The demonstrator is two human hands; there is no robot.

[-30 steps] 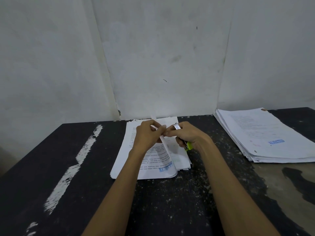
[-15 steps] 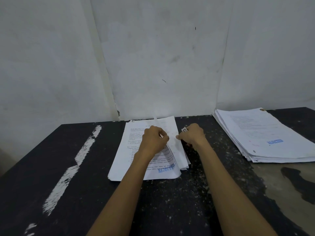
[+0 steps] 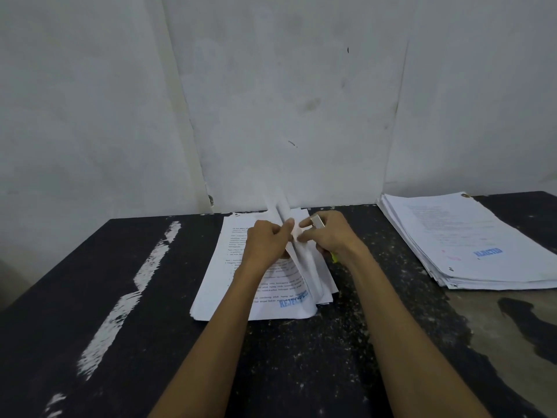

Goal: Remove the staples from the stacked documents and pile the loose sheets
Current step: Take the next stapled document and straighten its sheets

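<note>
Left hand point(image 3: 265, 242) pinched the raised sheets point(image 3: 280, 206) of the stapled document point(image 3: 217, 285), fingers curled. Right hand point(image 3: 328, 236) gripped a yellow-handled staple remover point(image 3: 318, 221), fingertips touching the same sheets. The document lay mid-desk point(image 3: 90, 297) at the rear edge. A second paper pile point(image 3: 470, 236) occupied the right rear corner.

Found the document stack point(image 3: 217, 282) flat on the dark worktop near the wall, white printed pages with a blue stamp by the front edge. Saw its upper sheets point(image 3: 306, 267) curled up into a ridge, pinched at the far end by the left hand point(image 3: 265, 245). Noted the staple remover point(image 3: 318, 221), metal head and yellow-green handle, gripped in the right hand point(image 3: 330, 239). Spotted the loose pile point(image 3: 470, 236) well apart to the right, flat, slightly fanned, also blue-stamped.
</note>
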